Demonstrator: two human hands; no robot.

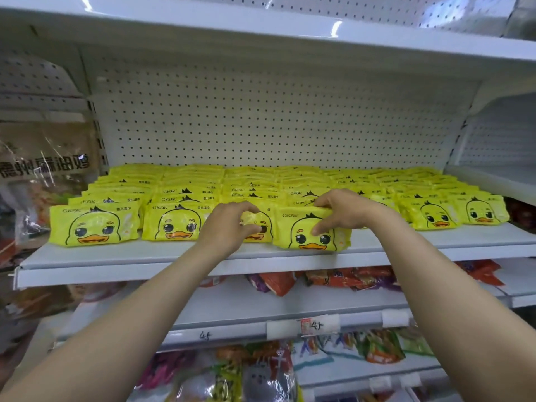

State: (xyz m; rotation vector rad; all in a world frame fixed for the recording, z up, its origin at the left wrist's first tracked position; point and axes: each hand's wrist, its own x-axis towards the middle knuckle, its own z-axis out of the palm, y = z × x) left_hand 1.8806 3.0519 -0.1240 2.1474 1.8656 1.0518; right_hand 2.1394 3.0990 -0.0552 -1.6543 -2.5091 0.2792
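The white metal shelf (174, 253) carries yellow duck-print wipe packs (191, 192), set in files that run from near its front edge back toward 12 o'clock, up to the pegboard back panel (261, 117). The leftmost front pack (92, 226) sits at 9 o'clock and the rightmost front pack (481, 211) at 3 o'clock. Near the centre, the forward pack (310, 236) juts toward 6 o'clock ahead of its row. The neighbour pack (258, 224) is just beside it at its 9 o'clock. A bare strip of shelf runs along the front.

The left hand (227, 226) and the right hand (346, 211) are both bare, with slender fingers (323, 202) and smooth knuckles. The left forearm (130, 311) and the right forearm (452, 288) are bare along their whole visible length. Each is slim at the wrist and looks broader nearer the camera.
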